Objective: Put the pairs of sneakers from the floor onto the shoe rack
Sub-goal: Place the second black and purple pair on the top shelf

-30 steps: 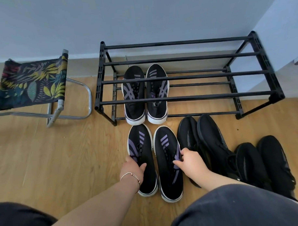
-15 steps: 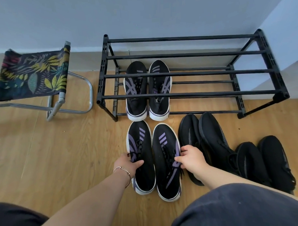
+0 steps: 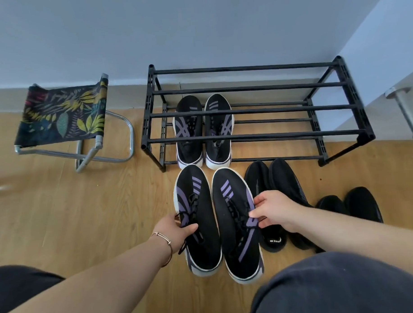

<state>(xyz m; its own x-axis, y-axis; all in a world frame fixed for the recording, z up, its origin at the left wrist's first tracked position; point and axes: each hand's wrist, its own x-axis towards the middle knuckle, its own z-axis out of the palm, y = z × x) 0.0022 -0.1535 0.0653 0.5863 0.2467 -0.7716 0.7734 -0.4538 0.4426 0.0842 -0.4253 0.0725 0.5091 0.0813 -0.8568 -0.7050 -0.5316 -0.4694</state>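
A black shoe rack (image 3: 258, 137) stands against the wall, with one black-and-purple sneaker pair (image 3: 203, 133) on its lower tier. In front of it I hold a second black-and-purple pair raised off the floor. My left hand (image 3: 174, 229) grips the left sneaker (image 3: 199, 217) at its laces. My right hand (image 3: 274, 210) grips the right sneaker (image 3: 238, 225) by its side. Two all-black pairs lie on the floor to the right: one (image 3: 281, 188) beside my right hand, another (image 3: 352, 205) further right.
A folding stool (image 3: 66, 114) with a leaf-print seat stands left of the rack on the wooden floor (image 3: 62, 220). A metal handle (image 3: 405, 112) sticks out at the right edge. My dark-clothed knees fill the bottom corners.
Both hands closed on the purple-striped pair and lifted it off the floor toward me; the shoes now look larger and nearer.
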